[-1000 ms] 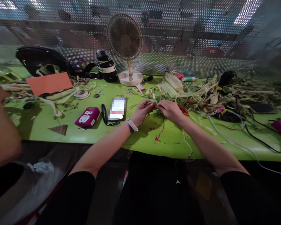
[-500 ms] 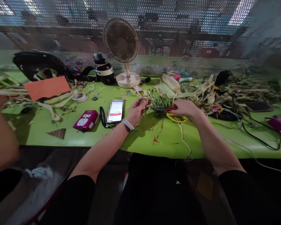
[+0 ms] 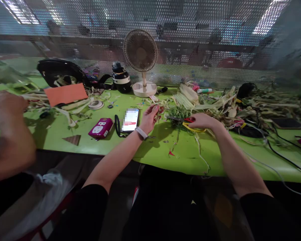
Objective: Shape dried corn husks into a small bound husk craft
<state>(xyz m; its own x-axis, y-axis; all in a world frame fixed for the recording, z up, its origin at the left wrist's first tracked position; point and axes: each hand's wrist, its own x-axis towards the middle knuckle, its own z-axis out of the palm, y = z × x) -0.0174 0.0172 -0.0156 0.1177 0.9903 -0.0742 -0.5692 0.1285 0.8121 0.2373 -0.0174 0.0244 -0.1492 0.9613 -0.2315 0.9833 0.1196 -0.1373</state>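
Note:
My left hand (image 3: 150, 119), with a pale band at the wrist, pinches a small pale strip of plant, perhaps husk, partly hidden by the fingers. My right hand (image 3: 203, 121) grips scissors (image 3: 175, 118) with dark blades and red on the handle. Their blades point left toward my left hand, across a bunch of thin green stems (image 3: 179, 113). Below the right hand shows a yellow loop (image 3: 193, 128); I cannot tell whether it belongs to the scissors. Pale husks (image 3: 188, 95) lie just behind the green bunch.
A phone (image 3: 130, 119) and a purple box (image 3: 100, 128) lie left of my hands. A fan (image 3: 144, 89) and a bottle (image 3: 122, 80) stand behind. Dried husks (image 3: 273, 100) and cables cover the right side. A co-worker's arm (image 3: 12, 134) is at far left, near an orange card (image 3: 66, 94).
The view has shifted, so the table things appear farther right and slightly lower. The left hand has turned a little, its fingers higher around the strip. The right hand keeps hold of the scissors.

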